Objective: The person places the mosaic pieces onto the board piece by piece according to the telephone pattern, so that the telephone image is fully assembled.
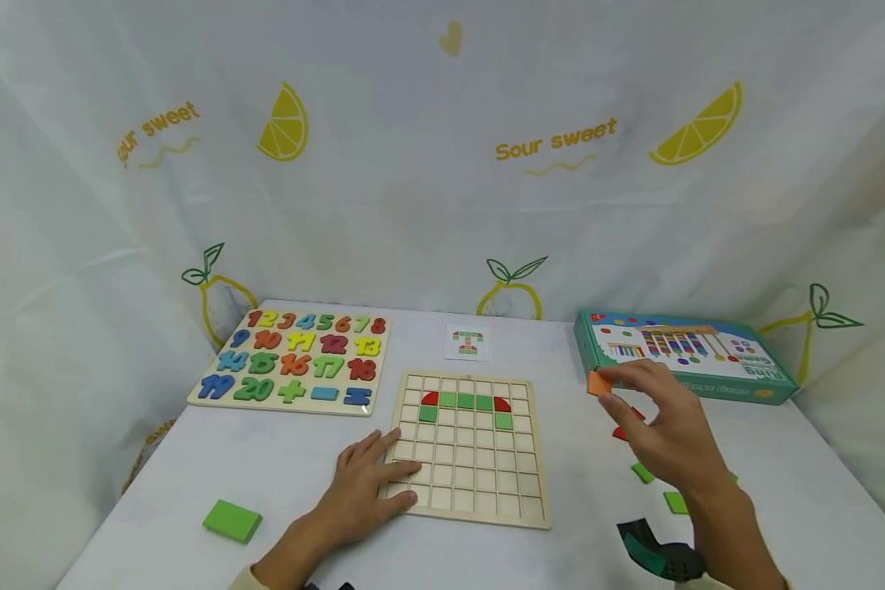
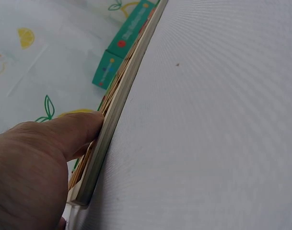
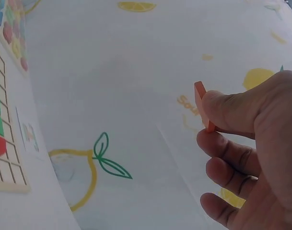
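The left hand (image 1: 365,492) and right hand (image 1: 664,426) were bare. A cream sleeve (image 1: 247,580) ended on the left forearm (image 1: 295,551), black fittings (image 1: 345,586) partly visible beside it; a pale cuff (image 1: 702,585) edged the right forearm (image 1: 733,533), where a curved black strap (image 1: 664,555) with a teal-green panel (image 1: 642,557) stuck out.

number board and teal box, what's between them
In the head view, a picture card and the far part of the grid board lie between them.
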The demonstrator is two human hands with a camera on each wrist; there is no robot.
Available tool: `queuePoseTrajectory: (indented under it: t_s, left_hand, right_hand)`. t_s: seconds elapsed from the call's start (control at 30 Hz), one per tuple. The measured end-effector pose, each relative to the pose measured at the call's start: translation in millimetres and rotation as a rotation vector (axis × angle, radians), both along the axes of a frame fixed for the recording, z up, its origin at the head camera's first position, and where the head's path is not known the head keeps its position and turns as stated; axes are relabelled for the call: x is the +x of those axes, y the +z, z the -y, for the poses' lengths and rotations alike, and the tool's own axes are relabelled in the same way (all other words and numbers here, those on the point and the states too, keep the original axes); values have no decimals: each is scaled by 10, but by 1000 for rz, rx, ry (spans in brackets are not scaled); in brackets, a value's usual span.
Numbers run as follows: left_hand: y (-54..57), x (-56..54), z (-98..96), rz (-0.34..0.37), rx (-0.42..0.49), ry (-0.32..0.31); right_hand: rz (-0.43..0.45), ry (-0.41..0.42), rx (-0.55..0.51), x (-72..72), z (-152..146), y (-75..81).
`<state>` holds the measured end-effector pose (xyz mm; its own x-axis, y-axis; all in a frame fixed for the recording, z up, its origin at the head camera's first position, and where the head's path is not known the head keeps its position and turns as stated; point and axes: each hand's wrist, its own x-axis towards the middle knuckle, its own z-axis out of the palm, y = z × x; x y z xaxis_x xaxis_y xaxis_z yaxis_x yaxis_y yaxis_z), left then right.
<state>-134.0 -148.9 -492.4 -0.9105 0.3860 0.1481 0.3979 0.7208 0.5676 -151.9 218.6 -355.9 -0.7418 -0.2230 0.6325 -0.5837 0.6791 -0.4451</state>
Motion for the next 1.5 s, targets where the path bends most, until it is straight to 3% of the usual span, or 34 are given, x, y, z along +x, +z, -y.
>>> queuePoseTrajectory:
  t_s: [0.3, 0.93, 1.23, 1.5]
  left_hand:
    - [3, -5, -6, -8, -1, 2]
    - [11, 11, 3, -37, 14, 7]
    - [24, 9, -7, -10, -2, 6]
    - [19, -1, -6, -19, -16, 15]
  right_hand:
    - [38, 66, -62, -207, 403, -205]
    - [263, 128, -182, -581, 1076, -875]
    - [225, 127, -112, -698, 1157, -1216]
    - [193, 85, -20, -719, 1216, -1323]
